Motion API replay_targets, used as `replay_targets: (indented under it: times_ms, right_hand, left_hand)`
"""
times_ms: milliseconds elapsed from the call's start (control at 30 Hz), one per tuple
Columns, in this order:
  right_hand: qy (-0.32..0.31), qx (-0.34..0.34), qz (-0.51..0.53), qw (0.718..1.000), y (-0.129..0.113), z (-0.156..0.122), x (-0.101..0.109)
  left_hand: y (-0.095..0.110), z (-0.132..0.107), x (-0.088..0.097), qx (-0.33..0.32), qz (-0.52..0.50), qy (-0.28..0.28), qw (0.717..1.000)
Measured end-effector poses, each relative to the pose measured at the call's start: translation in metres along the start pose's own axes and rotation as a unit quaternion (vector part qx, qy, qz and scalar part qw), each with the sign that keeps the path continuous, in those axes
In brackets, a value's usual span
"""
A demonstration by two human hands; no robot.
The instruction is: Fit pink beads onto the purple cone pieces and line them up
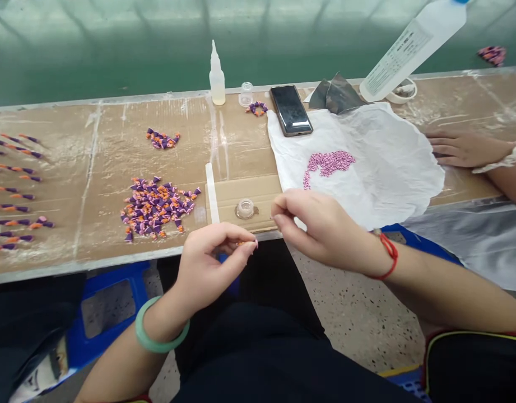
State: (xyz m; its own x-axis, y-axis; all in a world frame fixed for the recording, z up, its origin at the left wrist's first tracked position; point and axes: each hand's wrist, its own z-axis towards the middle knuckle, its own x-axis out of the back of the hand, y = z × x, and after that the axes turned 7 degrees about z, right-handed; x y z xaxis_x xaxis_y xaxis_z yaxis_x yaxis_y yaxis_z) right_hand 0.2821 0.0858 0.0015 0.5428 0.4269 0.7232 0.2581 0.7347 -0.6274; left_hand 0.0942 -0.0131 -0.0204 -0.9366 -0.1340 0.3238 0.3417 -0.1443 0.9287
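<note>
My left hand (211, 260), with a green bangle on its wrist, is closed in a pinch on a small orange piece just below the table's front edge. My right hand (312, 224), with a red string on its wrist, is also pinched, its fingertips close to the left hand's; what it holds is too small to make out. A small clear cap (245, 208) sits on the table just above both hands. A pile of purple and orange pieces (157, 207) lies to the left. Pink beads (327, 164) lie on a white sheet (392, 168).
A small squeeze bottle (217, 75), a clear cup (246, 93), a black phone (290, 109) and a large tilted white bottle (413, 47) stand at the back. Finished purple-orange strings (14, 190) lie at far left. Another person's hand (459, 146) rests at right. A blue stool (110, 313) stands below.
</note>
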Motion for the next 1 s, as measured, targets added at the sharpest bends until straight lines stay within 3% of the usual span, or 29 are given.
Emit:
replay_targets:
  times_ms: [100, 233, 367, 533, 633, 767, 867, 1000]
  right_hand:
    - [-0.097, 0.005, -0.124, 0.988, 0.020, 0.023, -0.002]
    - [-0.221, 0.001, -0.242, 0.945, 0.025, 0.050, -0.007]
    - [-0.265, 0.013, -0.287, 0.920, 0.019, 0.063, -0.012]
    - [-0.284, 0.022, -0.288, 0.914, 0.016, 0.066, -0.012]
    - [-0.253, 0.003, -0.231, 0.940, 0.011, 0.065, -0.007]
    - [-0.214, -0.068, 0.003, 0.975, 0.001, 0.059, 0.000]
    - [-0.208, -0.147, 0.193, 0.948, -0.008, 0.053, 0.003]
    - [-0.215, -0.192, 0.261, 0.921, -0.017, 0.047, 0.005]
  left_hand:
    - [-0.014, -0.008, 0.004, 0.104, -0.062, -0.005, 0.993]
    - [-0.026, -0.014, 0.006, 0.185, -0.115, -0.022, 0.976]
    - [-0.031, -0.015, 0.007, 0.210, -0.147, -0.024, 0.966]
    - [-0.034, -0.015, 0.011, 0.222, -0.177, -0.003, 0.959]
    - [-0.034, -0.014, 0.012, 0.213, -0.221, 0.030, 0.951]
    - [-0.028, -0.011, 0.009, 0.181, -0.281, 0.080, 0.939]
    - [-0.020, -0.011, 0.007, 0.152, -0.296, 0.095, 0.938]
    - [-0.013, -0.014, 0.003, 0.134, -0.285, 0.098, 0.944]
